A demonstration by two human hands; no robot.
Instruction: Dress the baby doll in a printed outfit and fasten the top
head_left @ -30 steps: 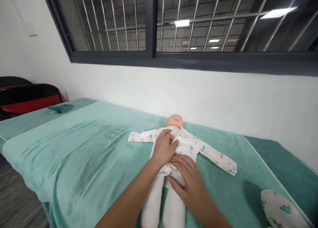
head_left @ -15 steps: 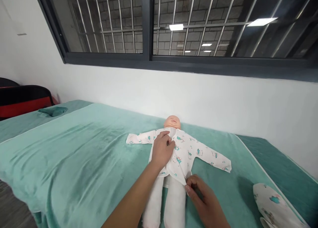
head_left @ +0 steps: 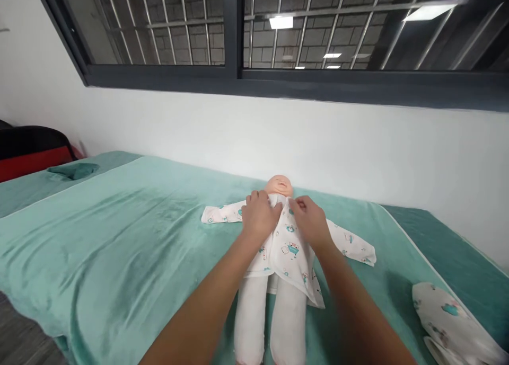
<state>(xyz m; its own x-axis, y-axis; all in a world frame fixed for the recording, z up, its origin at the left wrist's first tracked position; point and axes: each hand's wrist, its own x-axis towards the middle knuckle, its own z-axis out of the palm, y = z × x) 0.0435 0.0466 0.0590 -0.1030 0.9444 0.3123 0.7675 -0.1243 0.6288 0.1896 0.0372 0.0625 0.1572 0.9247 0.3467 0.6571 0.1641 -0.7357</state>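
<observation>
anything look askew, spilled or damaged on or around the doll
Askew: on the white printed top, a hem corner sticks out past the front panel, beside the doll's leg on the picture's right; the layers don't line up. No spill or damage shows.

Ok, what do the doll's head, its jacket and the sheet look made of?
Head: probably plastic or rubber, smooth and moulded. Jacket: likely thin cotton, matte, draping in light folds. Sheet: perhaps velvety plush, soft sheen varying along wrinkles.

The doll lies on the blanket — cloth to the right, wall behind
</observation>
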